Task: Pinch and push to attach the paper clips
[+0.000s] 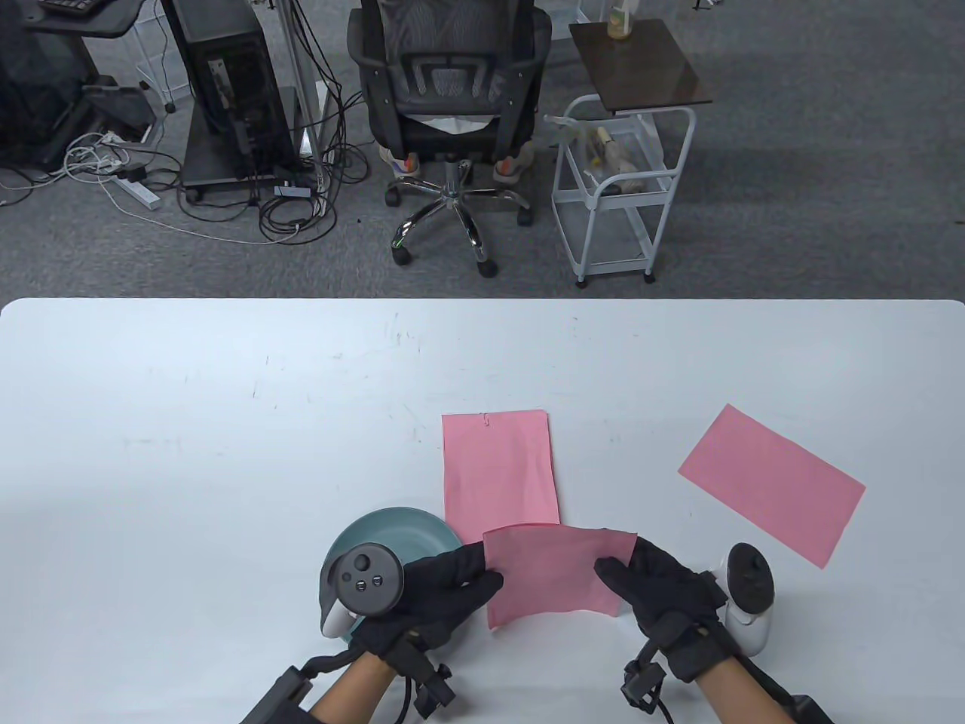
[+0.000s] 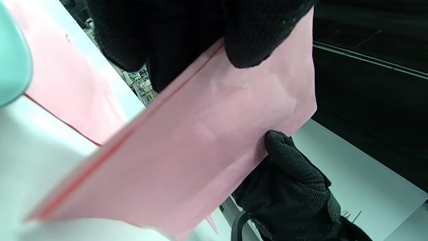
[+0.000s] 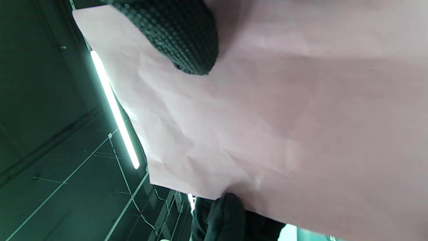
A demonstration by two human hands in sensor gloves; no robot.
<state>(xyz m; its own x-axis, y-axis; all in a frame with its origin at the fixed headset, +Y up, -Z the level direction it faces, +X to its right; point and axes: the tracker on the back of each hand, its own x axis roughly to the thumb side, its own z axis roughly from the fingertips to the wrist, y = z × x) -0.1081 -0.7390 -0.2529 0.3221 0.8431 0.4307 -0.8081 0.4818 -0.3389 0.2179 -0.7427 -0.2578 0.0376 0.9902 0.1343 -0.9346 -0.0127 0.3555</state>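
Pink paper sheet (image 1: 554,577) held up between both hands, near table edge.
Slightly creased, sagging; left hand (image 1: 430,592) pinches its left edge, right hand (image 1: 660,588) its right edge. Clipped pink sheet (image 1: 499,467) lies just beyond, teal bowl (image 1: 392,535) left.

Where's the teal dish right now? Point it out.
In the table view the teal dish sits near the front edge of the table, left of centre, partly under the left hand and beside the clipped pink sheet.
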